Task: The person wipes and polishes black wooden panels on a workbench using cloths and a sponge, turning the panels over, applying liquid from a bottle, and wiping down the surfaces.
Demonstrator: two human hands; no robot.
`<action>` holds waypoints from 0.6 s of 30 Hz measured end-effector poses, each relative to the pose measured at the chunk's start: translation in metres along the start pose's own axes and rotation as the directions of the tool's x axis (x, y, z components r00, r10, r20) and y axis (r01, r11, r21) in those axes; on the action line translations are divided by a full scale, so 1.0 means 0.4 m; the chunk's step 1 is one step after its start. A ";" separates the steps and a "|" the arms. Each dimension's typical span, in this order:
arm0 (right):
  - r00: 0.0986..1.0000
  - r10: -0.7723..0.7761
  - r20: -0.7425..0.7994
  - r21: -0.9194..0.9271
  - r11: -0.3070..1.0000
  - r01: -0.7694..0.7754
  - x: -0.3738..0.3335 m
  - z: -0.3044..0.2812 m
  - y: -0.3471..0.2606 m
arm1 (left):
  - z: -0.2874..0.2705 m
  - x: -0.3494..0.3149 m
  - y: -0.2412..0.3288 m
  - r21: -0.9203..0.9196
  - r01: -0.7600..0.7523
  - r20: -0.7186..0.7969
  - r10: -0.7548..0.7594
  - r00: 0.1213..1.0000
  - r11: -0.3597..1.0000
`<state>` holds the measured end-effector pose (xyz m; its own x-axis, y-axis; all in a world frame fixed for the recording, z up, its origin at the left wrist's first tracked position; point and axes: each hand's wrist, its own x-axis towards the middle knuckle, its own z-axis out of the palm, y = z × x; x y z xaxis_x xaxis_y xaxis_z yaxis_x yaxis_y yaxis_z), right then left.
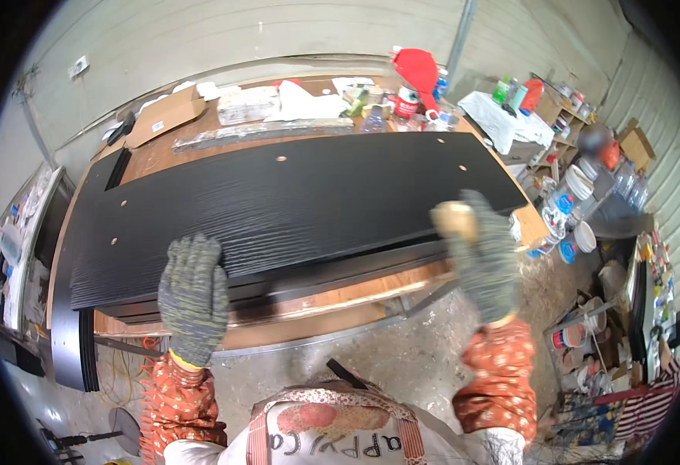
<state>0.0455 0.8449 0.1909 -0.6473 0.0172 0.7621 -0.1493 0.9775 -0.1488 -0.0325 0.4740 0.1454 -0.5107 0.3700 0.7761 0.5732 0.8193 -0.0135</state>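
A long black board [278, 201] with a wood-grain surface lies on top of a stack of similar boards, and small pale round spots dot it near its edges. My left hand [194, 291], in a grey-green knitted glove, rests with fingers stretched out on the board's near edge, left of the middle. Blurred by motion, my gloved right hand [485, 260] is at the board's right end. Its fingers hold a small tan piece [455, 220], too smeared to name, against or just over the surface.
Under the stack is a wooden worktable [328, 304]. Along its far side lie a cardboard piece [166, 116], white cloths [309, 102], a grey-stained bar [262, 133] and a red cap [417, 71]. More black boards [77, 349] jut out at left. Buckets [578, 182] crowd the right.
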 end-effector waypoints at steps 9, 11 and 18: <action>0.936 -0.340 -0.091 0.036 0.938 0.344 0.024 0.004 0.184 | 0.128 0.069 0.250 0.004 -0.105 0.084 0.104 0.991 0.994; 0.988 0.157 -0.001 0.028 0.987 -0.157 -0.014 -0.068 0.361 | 0.129 0.082 0.278 0.030 -0.102 0.056 0.101 0.993 0.994; 0.996 -0.064 -0.060 -0.142 0.988 0.055 -0.009 -0.097 0.368 | 0.226 0.187 0.435 -0.038 -0.215 0.067 0.217 0.974 0.976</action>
<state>0.0550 0.9970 0.1908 -0.5902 -0.0330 0.8066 -0.0771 0.9969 -0.0157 -0.0288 0.6836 0.1440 -0.4153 0.5676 0.7109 0.6935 0.7033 -0.1564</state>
